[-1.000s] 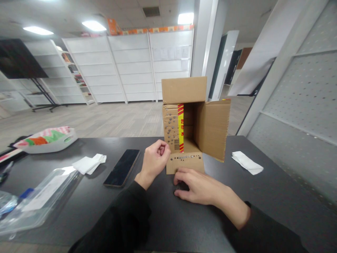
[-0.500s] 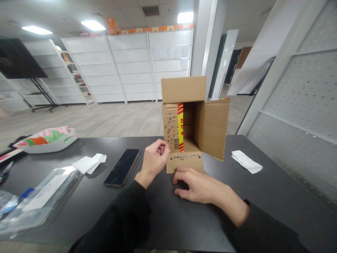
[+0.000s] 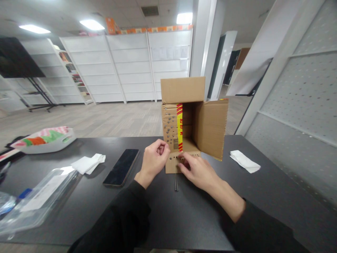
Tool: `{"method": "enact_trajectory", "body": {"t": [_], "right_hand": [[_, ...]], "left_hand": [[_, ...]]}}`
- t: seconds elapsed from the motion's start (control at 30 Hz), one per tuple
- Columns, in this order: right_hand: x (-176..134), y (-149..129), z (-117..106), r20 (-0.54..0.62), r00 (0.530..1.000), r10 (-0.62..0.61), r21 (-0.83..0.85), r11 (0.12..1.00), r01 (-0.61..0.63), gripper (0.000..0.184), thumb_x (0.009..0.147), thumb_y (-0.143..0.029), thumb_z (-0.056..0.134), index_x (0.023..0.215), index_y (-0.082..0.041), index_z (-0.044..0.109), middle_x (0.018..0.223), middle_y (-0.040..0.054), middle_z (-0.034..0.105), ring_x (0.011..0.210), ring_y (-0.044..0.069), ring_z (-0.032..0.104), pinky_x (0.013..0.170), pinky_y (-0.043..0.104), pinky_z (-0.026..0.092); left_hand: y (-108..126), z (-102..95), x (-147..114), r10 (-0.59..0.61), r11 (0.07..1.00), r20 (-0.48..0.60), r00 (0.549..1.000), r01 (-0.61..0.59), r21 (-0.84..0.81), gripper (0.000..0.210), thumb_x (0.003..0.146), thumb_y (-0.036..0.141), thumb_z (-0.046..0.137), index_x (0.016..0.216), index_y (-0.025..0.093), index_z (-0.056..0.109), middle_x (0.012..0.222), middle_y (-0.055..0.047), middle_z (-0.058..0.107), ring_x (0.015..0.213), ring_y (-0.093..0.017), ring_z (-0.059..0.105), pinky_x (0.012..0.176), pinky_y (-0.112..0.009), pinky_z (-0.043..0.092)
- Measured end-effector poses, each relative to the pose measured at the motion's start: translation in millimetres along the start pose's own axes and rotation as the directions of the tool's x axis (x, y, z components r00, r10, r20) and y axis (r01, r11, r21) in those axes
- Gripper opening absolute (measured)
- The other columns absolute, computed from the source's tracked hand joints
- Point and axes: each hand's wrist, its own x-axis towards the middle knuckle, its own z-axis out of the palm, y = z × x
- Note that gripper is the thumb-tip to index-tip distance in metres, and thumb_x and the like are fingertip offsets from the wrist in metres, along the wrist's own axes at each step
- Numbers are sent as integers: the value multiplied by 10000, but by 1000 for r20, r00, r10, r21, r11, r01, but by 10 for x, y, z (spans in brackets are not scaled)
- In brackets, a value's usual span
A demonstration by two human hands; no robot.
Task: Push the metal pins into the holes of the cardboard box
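A cardboard box (image 3: pixel 182 89) stands with its opening toward me and its flaps spread. Many round nail heads stud its left flap (image 3: pixel 168 126); the lower flap (image 3: pixel 172 168) has a row of small holes, partly covered by my right hand. My left hand (image 3: pixel 155 158) is closed beside the left flap's lower corner; anything inside its fingers is hidden. Over the lower flap, my right hand (image 3: pixel 198 170) has bent fingers, with thumb and forefinger apart at the holes and nothing visible between them. Thin metal nails (image 3: pixel 176 183) lie side by side on the table just below that flap.
Left of my left hand lies a phone (image 3: pixel 121 167). Beyond it are folded tissues (image 3: pixel 88 164), a clear plastic case (image 3: pixel 44 202) and a white basket of cloth (image 3: pixel 44 140). Another tissue (image 3: pixel 244 161) rests at the right, near a perforated panel (image 3: pixel 302 105).
My right hand has risen from the nails on the table to the lower flap, leaving the nails uncovered. My left hand has stayed closed in the same place.
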Motion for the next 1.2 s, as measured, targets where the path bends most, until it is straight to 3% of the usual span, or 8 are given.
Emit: {"method": "enact_trajectory", "body": {"t": [0.3,0.63,1.2], "right_hand": [[65,20,85,-10,999,45,-80,996,-45,228,927,-276,482,1131,-230,573,828,22,725,748,189,669,585,271,331],[107,16,109,-8,998,69,-74,995,-69,176,930,-241,475,1072,-221,577,928,42,735,787,185,677,592,267,348],[134,0,124,3,997,79,-78,994,-78,192,931,-227,459,1083,-220,576,887,38,726,761,177,666,610,262,359]], "left_hand": [[-3,4,1,10,1000,4,1000,-10,5,159,830,262,525,712,167,572,564,40,507,497,-73,406,518,-200,335],[-21,19,-9,10,1000,0,1000,-10,1,145,825,260,529,726,169,584,563,42,499,502,-76,408,520,-197,338],[-24,24,-6,8,1000,1,1000,-8,17,145,824,265,532,724,174,584,554,48,484,502,-76,414,524,-198,342]]}}
